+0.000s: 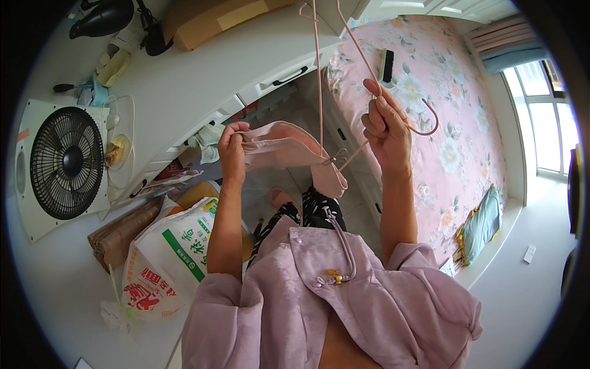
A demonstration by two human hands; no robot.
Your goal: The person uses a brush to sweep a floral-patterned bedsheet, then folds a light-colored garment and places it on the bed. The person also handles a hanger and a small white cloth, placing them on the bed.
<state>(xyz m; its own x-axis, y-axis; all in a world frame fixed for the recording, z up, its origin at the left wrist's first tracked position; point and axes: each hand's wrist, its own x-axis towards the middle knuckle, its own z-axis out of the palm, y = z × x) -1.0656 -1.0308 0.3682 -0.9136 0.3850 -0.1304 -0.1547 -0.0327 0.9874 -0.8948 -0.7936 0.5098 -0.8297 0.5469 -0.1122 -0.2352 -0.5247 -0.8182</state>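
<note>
My left hand (233, 154) pinches one end of a pale pink strip of cloth (283, 150), perhaps a belt or strap. The strip spans to the right, and its other end folds down near a small metal clip (335, 158). In my right hand (388, 129) is a pink wire clothes hanger (319, 83), gripped near its curved hook (434, 122). The hanger's wires run upward past the top of the view and down to the cloth. Whether the clip bites the cloth is too small to tell.
At the right a bed (449, 152) with a floral cover holds a brush (387, 67) and a teal cushion (481, 226). A white counter (193, 74) on the left carries a black fan (67, 161) and a cardboard box (221, 23). Printed bags (161, 258) stand below.
</note>
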